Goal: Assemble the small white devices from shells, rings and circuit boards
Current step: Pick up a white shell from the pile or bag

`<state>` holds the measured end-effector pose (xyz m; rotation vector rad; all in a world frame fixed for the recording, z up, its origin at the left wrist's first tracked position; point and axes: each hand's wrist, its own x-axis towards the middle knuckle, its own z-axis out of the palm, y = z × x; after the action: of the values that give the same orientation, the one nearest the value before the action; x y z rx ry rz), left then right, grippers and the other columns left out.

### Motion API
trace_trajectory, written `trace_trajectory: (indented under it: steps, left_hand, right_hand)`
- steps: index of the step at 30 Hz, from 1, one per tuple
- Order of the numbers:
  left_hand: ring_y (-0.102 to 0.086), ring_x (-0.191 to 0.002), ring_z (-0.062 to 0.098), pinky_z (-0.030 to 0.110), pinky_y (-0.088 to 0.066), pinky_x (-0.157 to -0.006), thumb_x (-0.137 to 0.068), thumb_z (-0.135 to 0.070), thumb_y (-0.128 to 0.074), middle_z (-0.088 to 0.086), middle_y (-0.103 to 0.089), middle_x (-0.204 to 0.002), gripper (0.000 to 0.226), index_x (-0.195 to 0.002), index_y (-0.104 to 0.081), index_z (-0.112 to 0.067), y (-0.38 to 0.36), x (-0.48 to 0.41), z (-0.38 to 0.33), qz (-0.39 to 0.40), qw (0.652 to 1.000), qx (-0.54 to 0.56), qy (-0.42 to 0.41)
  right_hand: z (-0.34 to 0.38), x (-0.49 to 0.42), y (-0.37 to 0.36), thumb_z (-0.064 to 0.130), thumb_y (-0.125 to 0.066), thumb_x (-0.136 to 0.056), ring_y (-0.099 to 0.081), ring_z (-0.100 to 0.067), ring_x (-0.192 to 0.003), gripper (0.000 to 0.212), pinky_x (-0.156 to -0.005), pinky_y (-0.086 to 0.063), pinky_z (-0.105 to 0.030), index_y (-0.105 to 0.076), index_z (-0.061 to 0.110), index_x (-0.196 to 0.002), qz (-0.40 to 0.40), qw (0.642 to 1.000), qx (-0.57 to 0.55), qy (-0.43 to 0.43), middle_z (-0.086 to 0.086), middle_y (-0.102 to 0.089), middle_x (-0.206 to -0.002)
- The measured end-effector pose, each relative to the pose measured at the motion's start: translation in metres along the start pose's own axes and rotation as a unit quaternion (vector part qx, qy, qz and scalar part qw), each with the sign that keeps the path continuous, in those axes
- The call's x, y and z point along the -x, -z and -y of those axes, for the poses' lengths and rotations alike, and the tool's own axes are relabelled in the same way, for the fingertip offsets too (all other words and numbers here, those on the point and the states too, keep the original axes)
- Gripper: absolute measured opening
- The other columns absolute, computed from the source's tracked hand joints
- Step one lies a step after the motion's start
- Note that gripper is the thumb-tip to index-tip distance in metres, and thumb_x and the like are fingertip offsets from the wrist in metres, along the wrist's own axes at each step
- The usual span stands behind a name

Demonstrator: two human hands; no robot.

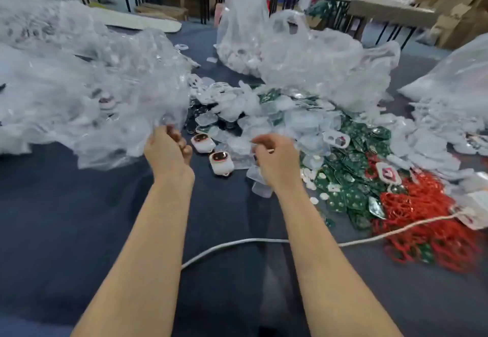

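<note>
Both bare arms reach out over the dark worktop (66, 218). The left hand (167, 152) has its fingers (182, 144) curled at the hem of a large clear bag (92, 94); we judge that they grip a fold of it, though the film is blurred. The right hand (276, 160) is curled inward over the near edge of the clear shells (298, 123), with a small pale bit at the thumb. We cannot tell whether it holds anything. Two finished devices, one (202, 142) just beside the left fingers and another (221, 163) slightly nearer us, lie face up between the hands. They are near square, with no long axis to speak of. The loose parts all lie ahead and to the right: shells first, green circuit boards (351, 181) beyond the right wrist, red rings (433, 220) farthest right. The right hand is plainly the nearer one for any pick. The left would have to cross the finished pair. The bag overhangs the left side and may drag across the devices. A white cable (237, 243) runs under both forearms, and more filled bags (317, 54) stand behind the heap.
</note>
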<state>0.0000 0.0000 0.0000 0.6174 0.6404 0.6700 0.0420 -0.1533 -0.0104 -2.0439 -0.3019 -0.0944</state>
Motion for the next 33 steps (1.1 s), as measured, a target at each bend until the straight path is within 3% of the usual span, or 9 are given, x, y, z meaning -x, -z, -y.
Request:
trace_trajectory:
  steps: [3,8,14,16,19,22,25,29,33]
  left_hand:
    - [-0.028,-0.033,0.003,0.015,-0.020,-0.034,-0.095,-0.007,-0.035,-0.010,-0.039,-0.041,0.029,-0.069,-0.044,-0.017,-0.014,-0.004,-0.006,0.023,0.999,-0.018,0.013]
    - [-0.051,-0.052,0.005,0.014,-0.036,-0.042,-0.096,-0.007,-0.040,-0.002,-0.057,-0.069,0.023,-0.078,-0.052,-0.015,-0.031,-0.016,-0.014,0.032,0.998,-0.049,0.031]
    - [-0.049,-0.064,0.012,0.025,-0.040,-0.060,-0.097,-0.009,-0.039,-0.001,-0.049,-0.071,0.025,-0.073,-0.046,-0.015,-0.035,-0.045,-0.028,-0.009,0.990,-0.143,-0.008]
    - [-0.052,-0.076,0.017,0.030,-0.041,-0.070,-0.097,-0.007,-0.037,0.003,-0.053,-0.087,0.015,-0.093,-0.051,-0.013,-0.036,-0.059,-0.034,-0.056,0.988,-0.114,-0.091]
    - [-0.059,-0.088,0.013,0.027,-0.045,-0.077,-0.097,-0.010,-0.035,0.001,-0.052,-0.112,0.033,-0.130,-0.038,-0.013,-0.036,-0.063,-0.039,-0.103,0.973,-0.080,-0.193]
    - [-0.059,-0.075,0.011,0.020,-0.049,-0.066,-0.098,-0.011,-0.037,-0.001,-0.050,-0.099,0.010,-0.106,-0.040,-0.014,-0.046,-0.064,-0.039,-0.098,0.973,-0.045,-0.205]
    - [-0.064,-0.082,0.015,0.020,-0.053,-0.069,-0.100,-0.011,-0.036,0.000,-0.056,-0.092,0.016,-0.088,-0.044,-0.016,-0.058,-0.069,-0.040,-0.069,0.980,-0.026,-0.183]
    - [-0.066,-0.090,0.016,0.022,-0.051,-0.072,-0.101,-0.012,-0.036,0.000,-0.060,-0.099,0.011,-0.096,-0.045,-0.017,-0.067,-0.078,-0.044,-0.052,0.980,-0.028,-0.192]
    - [-0.067,-0.086,0.013,0.018,-0.051,-0.066,-0.100,-0.009,-0.035,0.000,-0.058,-0.101,0.017,-0.091,-0.042,-0.022,-0.070,-0.082,-0.045,-0.043,0.972,-0.055,-0.227]
  right_hand:
    - [0.018,-0.010,-0.016,0.005,-0.051,-0.089,-0.063,-0.021,-0.099,0.025,-0.084,-0.042,-0.023,-0.071,0.008,-0.104,0.016,0.996,0.071,0.054,-0.008,-0.071,-0.104]
    - [0.037,-0.035,-0.047,0.004,-0.044,-0.091,-0.056,-0.025,-0.115,0.036,-0.098,-0.042,-0.035,-0.065,0.011,-0.120,0.048,0.989,0.117,0.076,-0.009,-0.065,-0.121]
    - [0.036,-0.062,-0.087,0.003,-0.045,-0.089,-0.049,-0.028,-0.119,0.038,-0.102,-0.036,-0.036,-0.058,0.008,-0.125,0.103,0.961,0.210,0.147,-0.011,-0.055,-0.127]
    - [0.031,-0.078,-0.092,0.003,-0.044,-0.089,-0.045,-0.028,-0.123,0.041,-0.105,-0.032,-0.034,-0.055,0.009,-0.128,0.070,0.956,0.247,0.142,-0.011,-0.052,-0.131]
    - [0.025,-0.097,-0.094,0.004,-0.041,-0.090,-0.027,-0.027,-0.139,0.050,-0.115,-0.021,-0.037,-0.042,0.013,-0.140,0.055,0.937,0.322,0.125,-0.011,-0.035,-0.150]
    - [0.026,-0.112,-0.101,0.010,-0.039,-0.093,-0.019,-0.024,-0.144,0.054,-0.117,-0.017,-0.045,-0.034,0.021,-0.145,0.097,0.927,0.353,0.078,-0.003,-0.027,-0.155]
    - [0.031,-0.124,-0.098,0.024,-0.040,-0.094,-0.039,-0.028,-0.128,0.039,-0.106,-0.029,-0.045,-0.054,0.020,-0.130,0.081,0.916,0.393,0.027,-0.006,-0.048,-0.137]
    - [0.039,-0.137,-0.089,0.036,-0.043,-0.089,-0.048,-0.031,-0.112,0.035,-0.095,-0.034,-0.042,-0.068,0.016,-0.102,-0.008,0.922,0.386,0.012,-0.008,-0.060,-0.112]
    - [0.048,-0.151,-0.111,0.015,-0.046,-0.092,-0.041,-0.027,-0.124,0.037,-0.098,-0.034,-0.041,-0.055,0.022,-0.127,0.013,0.945,0.314,0.094,-0.004,-0.048,-0.134]
